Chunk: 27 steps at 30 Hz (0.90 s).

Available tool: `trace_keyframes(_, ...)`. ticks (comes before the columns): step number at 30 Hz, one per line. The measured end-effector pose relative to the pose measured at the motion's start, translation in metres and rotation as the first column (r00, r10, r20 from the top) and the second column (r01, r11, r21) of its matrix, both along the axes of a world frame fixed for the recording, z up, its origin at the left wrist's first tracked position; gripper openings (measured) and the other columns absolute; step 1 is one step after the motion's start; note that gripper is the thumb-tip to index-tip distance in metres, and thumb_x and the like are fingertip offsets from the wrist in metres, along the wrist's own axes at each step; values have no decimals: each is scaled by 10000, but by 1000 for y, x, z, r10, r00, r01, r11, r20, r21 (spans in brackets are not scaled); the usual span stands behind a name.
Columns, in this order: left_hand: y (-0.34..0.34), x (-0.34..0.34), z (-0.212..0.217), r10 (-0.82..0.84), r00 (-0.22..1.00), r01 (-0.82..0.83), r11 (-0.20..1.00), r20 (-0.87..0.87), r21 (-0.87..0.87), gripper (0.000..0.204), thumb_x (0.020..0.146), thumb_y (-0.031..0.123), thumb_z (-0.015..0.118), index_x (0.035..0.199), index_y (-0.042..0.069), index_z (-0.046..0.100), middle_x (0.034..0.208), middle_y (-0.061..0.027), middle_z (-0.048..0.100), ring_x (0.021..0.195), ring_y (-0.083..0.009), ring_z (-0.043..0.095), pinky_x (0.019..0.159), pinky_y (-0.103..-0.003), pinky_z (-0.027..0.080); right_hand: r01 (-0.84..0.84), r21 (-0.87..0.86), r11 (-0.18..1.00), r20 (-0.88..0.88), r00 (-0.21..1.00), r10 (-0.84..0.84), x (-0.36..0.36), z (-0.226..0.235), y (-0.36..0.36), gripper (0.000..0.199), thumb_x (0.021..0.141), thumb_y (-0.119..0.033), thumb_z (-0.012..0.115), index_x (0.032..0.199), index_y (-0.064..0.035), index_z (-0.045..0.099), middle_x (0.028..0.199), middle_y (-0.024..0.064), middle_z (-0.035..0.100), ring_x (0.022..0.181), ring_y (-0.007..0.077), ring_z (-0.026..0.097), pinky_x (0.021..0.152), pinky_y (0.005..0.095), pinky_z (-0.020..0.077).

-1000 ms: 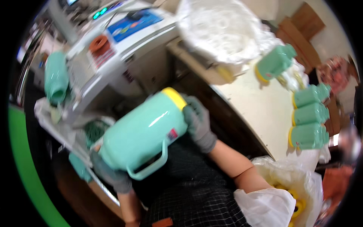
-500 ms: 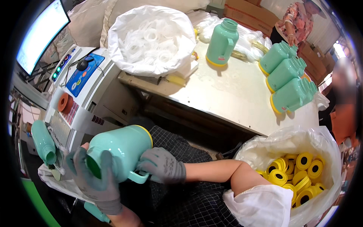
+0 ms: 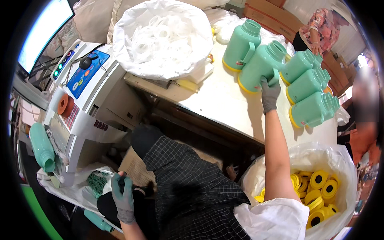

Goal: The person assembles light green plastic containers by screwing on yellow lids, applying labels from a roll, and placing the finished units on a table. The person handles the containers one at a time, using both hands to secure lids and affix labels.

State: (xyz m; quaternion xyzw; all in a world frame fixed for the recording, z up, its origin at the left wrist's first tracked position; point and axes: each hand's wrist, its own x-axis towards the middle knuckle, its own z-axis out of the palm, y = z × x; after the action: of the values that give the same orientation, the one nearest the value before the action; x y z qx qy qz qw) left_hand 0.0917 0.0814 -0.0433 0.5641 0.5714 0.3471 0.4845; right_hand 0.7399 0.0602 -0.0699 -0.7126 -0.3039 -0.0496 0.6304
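Observation:
My right hand [image 3: 270, 93], in a grey glove, grips the handle of a mint-green thermos jug [image 3: 260, 66] with a yellow base ring. That jug stands over the white table, slightly tilted, beside another mint-green jug [image 3: 243, 45]. Both have uncapped mouths. My left hand [image 3: 123, 196], also gloved, hovers at the left of my lap, above a white bag [image 3: 76, 186] with green stringy material. Its fingers are loosely curled and apart, and no held thing shows between them.
Three jugs [image 3: 310, 110] line the table's right side, near another person's hand [image 3: 316, 48]. A bag of white plastic rings [image 3: 160, 40] sits at the table's left. Yellow ring parts [image 3: 319, 180] fill a bag at lower right. A machine [image 3: 86, 80] and a jug body [image 3: 41, 146] are left.
The jug from my lap now stands on the table beside the far jug, carried there by my right hand. My left hand has let go of it and moved lower.

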Motion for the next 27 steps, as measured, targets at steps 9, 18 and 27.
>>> trace_keyframes(9,-27,-20,-17,256,963,-231,946,-88,226,393,976,88,725,1337,-4,599,1110,-53,611,924,-137,593,874,-293,516,99,-291,952,468,882,52,56,-34,78,440,965,-175,770,1318,16,590,1250,150,657,1101,281,652,982,386,563)
trace_keyframes(18,-197,-222,-179,952,12,-927,125,-304,355,507,882,239,814,1258,-38,616,1203,-185,624,1068,-273,624,918,-412,533,-519,-464,718,469,544,696,-291,-72,21,557,1011,-200,740,1446,66,515,1407,223,590,1307,333,569,1143,460,456)
trace_keyframes(27,-221,-419,-252,953,-97,-877,54,-286,477,605,970,354,707,1381,-73,583,1387,-275,622,1276,-385,590,1112,-463,449,-807,-466,362,-2,410,912,-402,-24,31,472,931,-85,745,1362,15,579,1316,150,614,1168,277,598,1062,408,481)
